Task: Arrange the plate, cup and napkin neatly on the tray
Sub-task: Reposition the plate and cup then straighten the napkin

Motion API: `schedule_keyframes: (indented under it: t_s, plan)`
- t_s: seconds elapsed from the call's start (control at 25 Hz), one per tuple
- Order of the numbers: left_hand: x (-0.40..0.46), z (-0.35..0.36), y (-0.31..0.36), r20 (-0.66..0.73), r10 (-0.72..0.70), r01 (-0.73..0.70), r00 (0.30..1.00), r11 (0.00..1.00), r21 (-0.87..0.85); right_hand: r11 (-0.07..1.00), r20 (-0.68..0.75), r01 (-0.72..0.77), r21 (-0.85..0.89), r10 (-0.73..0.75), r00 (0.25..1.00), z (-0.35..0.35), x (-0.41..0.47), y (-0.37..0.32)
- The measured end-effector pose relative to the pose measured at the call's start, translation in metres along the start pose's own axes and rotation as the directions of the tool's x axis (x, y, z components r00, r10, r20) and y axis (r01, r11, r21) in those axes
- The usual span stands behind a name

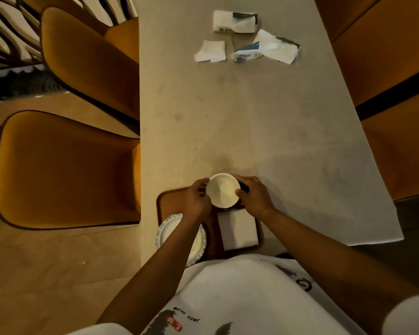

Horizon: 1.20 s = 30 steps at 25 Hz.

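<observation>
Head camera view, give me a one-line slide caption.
Both hands set a white cup at the tray's far edge, beyond plate and napkin.

Surface: pale table (252, 117).
Near edge: brown tray (169, 199), directly on table.
Far end: folded white napkin (211, 51); two opened tissue packs (235, 21), (266, 49).
</observation>
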<state>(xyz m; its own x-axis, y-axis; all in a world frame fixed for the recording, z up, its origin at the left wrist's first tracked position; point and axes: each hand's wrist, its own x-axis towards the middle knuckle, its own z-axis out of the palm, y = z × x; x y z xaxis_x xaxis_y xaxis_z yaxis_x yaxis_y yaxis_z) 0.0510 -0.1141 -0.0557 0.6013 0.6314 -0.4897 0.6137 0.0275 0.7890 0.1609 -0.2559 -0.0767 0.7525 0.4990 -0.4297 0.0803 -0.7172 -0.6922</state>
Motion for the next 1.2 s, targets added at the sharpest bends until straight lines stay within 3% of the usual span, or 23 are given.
schedule_keyframes:
  t_s: [0.48, 1.0, 1.2]
  plan:
    - [-0.005, -0.042, -0.027, -0.083, -0.03, 0.031, 0.996, 0.999, 0.011, 0.99, 0.073, 0.079, -0.116, -0.071, 0.995, 0.04, 0.0, -0.025]
    - [-0.006, -0.047, -0.039, -0.075, -0.006, 0.007, 0.997, 1.0, 0.023, 0.982, 0.071, 0.163, -0.098, -0.156, 0.985, 0.049, -0.004, -0.016]
    - [-0.008, -0.044, -0.039, -0.078, -0.006, 0.007, 0.997, 1.0, 0.01, 0.991, 0.083, 0.119, -0.06, -0.114, 0.99, 0.052, -0.003, -0.013]
